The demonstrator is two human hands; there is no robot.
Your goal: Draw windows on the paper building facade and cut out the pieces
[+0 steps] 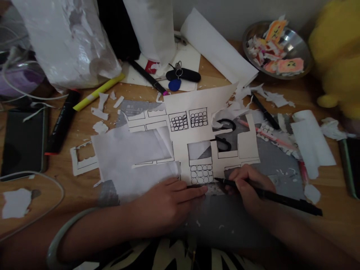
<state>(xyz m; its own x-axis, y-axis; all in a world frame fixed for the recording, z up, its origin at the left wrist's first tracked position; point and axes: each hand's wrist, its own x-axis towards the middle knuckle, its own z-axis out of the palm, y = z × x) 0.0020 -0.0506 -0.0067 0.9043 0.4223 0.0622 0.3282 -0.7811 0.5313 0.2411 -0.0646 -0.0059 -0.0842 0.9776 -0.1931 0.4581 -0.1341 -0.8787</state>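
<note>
The cut paper sheet (199, 137) lies over the grey cutting mat (225, 221), centred on the worktop (63, 137). Done: three panels carry rows of inked circles, and several openings pass through the sheet. Apparently left: an outlined panel near the right hand (251, 185) shows no circles in its visible part; the remainder is hidden. The right hand grips a black pen (284, 200), tip beside the lower circle panel. The left hand (165, 198) rests at the sheet's lower edge, index finger extended; whether it grips cannot be told. Scissors (225, 144) show through an opening; paper scraps (100, 127) lie around.
</note>
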